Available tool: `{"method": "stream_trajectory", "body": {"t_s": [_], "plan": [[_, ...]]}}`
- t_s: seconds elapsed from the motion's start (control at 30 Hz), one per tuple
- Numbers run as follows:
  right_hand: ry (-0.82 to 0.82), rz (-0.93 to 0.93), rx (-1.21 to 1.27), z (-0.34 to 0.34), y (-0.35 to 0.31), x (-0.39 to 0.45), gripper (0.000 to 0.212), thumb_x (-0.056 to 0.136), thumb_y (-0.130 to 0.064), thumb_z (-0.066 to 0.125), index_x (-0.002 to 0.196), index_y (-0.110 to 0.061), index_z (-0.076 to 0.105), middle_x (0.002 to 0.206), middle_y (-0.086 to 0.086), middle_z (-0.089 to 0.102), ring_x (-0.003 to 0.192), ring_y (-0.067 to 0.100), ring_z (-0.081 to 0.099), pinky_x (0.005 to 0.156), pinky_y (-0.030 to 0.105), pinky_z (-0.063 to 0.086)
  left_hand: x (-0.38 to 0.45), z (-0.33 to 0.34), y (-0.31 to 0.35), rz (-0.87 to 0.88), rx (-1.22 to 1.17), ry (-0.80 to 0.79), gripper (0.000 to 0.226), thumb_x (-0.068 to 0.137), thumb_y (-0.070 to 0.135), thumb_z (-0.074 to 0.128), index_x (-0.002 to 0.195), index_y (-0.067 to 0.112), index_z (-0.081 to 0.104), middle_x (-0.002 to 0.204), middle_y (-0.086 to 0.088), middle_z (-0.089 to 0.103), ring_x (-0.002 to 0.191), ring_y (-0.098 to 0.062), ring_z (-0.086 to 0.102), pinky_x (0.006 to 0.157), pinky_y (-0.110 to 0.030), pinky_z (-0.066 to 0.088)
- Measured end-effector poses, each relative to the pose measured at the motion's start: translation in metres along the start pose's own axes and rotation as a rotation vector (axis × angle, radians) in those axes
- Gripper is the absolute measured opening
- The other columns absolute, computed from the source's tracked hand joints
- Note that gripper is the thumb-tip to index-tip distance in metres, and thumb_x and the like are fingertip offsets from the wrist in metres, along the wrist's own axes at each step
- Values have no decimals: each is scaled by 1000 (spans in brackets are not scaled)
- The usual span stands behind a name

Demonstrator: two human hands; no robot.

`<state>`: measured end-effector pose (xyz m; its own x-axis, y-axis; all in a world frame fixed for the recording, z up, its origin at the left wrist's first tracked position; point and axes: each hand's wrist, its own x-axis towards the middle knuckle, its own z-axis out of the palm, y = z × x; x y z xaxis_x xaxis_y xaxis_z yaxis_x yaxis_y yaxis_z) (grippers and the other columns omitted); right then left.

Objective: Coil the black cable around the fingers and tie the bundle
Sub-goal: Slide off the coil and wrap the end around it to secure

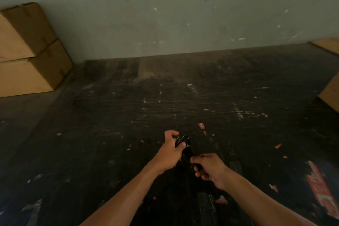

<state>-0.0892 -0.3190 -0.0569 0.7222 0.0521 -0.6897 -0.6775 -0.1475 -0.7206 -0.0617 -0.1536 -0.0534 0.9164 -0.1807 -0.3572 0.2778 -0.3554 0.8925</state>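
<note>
Holding black cable (184,142) coil | left hand (170,150), right hand (211,169) grips closed on it

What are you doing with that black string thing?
A person is winding up a black cable. The left hand grips the coiled loops, and the right hand pinches the loose end, which runs between the two hands. Both hands are held above a dark, scuffed floor. The bundle doesn't look tied yet, though it's dim and hard to tell. Stacked cardboard boxes sit by the wall on the left.
</note>
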Motion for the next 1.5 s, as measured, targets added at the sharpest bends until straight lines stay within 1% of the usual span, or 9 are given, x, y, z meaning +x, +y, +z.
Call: {"method": "stream_trajectory", "body": {"t_s": [0.2,0.3,0.43,0.67,0.8,1.03,1.2,1.37,1.5], "plan": [[-26,66,34,9,3,5,14,88,-20,68,95,-9,71,60,2,62,49,13,56,47,24,38,1,10,-1,154,158,81,22,99,25,57,113,41,50,113,12,58,102,-5,61,82,-23,54],[14,94,125,15,5,11,13,85,-22,70,92,-12,73,57,2,62,49,13,54,45,24,38,0,14,-2,214,210,136,21,96,24,62,105,43,58,116,15,51,104,0,55,84,-13,46],[32,111,329,20,7,15,14,82,-23,74,93,-14,75,64,3,62,54,14,50,43,25,38,-2,15,-6,215,209,190,21,95,22,64,110,37,66,112,16,46,100,6,51,76,-6,38],[-106,-10,483,21,9,16,21,96,-16,53,108,-18,71,79,5,61,65,16,51,53,28,43,-4,12,-7,190,193,178,24,94,24,66,116,34,69,119,13,49,108,0,50,89,-12,37],[-172,-42,519,17,9,14,30,97,-4,47,114,-19,66,86,8,60,70,17,49,60,30,41,-3,7,-4,196,142,146,25,94,19,65,116,30,71,124,9,62,117,-4,55,103,-26,43],[3,-148,296,10,1,4,17,91,-4,63,107,-6,67,84,11,67,69,19,60,62,29,50,-2,6,-7,185,98,195,25,90,14,70,107,32,73,106,19,64,104,2,60,93,-20,47],[79,-313,288,6,-6,4,12,90,-4,64,100,-7,69,85,11,70,74,19,62,69,32,52,-1,9,-7,202,101,242,17,86,13,74,93,28,73,93,11,72,88,2,66,82,-19,52],[-15,-368,364,1,-6,7,25,85,5,65,107,-5,71,90,14,72,82,20,65,84,35,53,-2,4,-6,203,42,190,18,89,14,71,95,30,76,96,15,75,92,6,68,88,-19,52],[105,-505,80,2,-1,12,27,87,0,66,109,-15,71,99,1,74,93,9,69,87,28,54,-3,1,-7,181,65,115,22,89,15,72,96,35,75,99,17,73,95,7,66,89,-18,51]]}}
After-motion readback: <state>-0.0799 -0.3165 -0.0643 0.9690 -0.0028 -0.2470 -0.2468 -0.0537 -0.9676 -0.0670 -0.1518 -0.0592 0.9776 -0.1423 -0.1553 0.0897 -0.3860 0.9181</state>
